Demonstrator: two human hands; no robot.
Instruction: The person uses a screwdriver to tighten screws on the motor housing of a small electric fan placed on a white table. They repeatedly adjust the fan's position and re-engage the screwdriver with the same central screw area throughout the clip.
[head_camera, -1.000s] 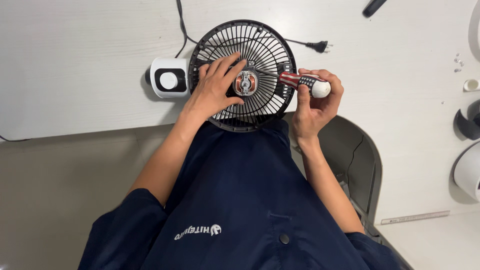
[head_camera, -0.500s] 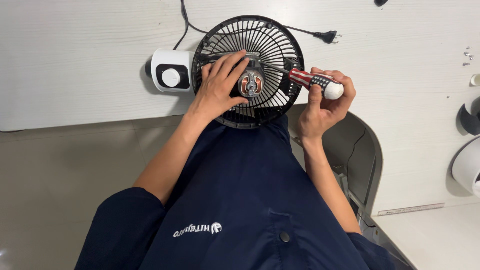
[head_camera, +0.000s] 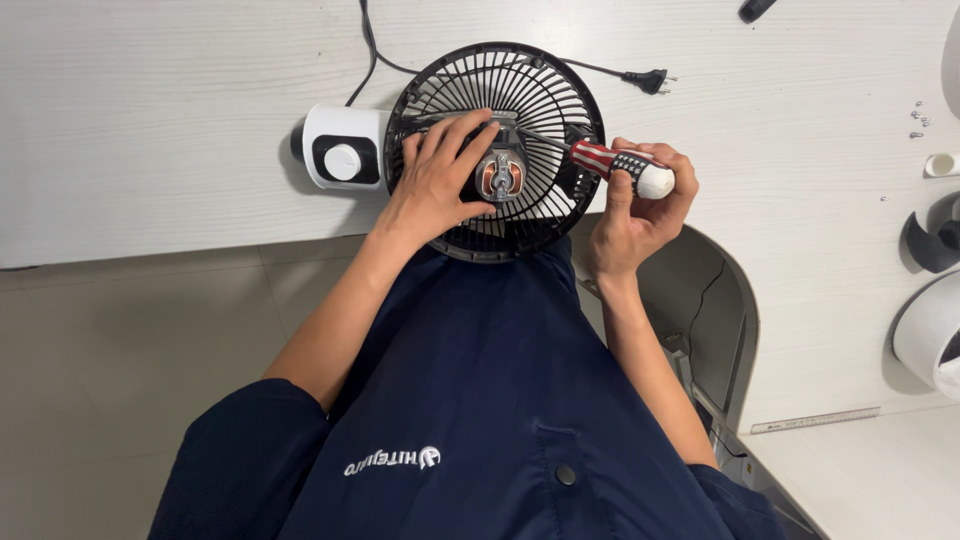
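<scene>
A small fan lies on its back on the white table (head_camera: 150, 120), its black round grille (head_camera: 540, 90) facing up and its white base (head_camera: 335, 150) with a round knob at the left. The copper-wound motor (head_camera: 500, 175) sits bare in the grille's middle. My left hand (head_camera: 440, 180) rests on the grille and grips the motor. My right hand (head_camera: 640, 210) holds a screwdriver (head_camera: 625, 168) with a red, black and white handle, its shaft slanting left into the grille towards the motor.
A black power cord with a two-pin plug (head_camera: 650, 80) runs across the table behind the fan. A few small screws (head_camera: 915, 118) lie at the right edge, beside a dark fan blade (head_camera: 935, 240) and white housing parts (head_camera: 930, 335).
The view has shifted slightly, so the fan and hands sit lower in the picture. Both hands keep their hold on the motor and the screwdriver.
</scene>
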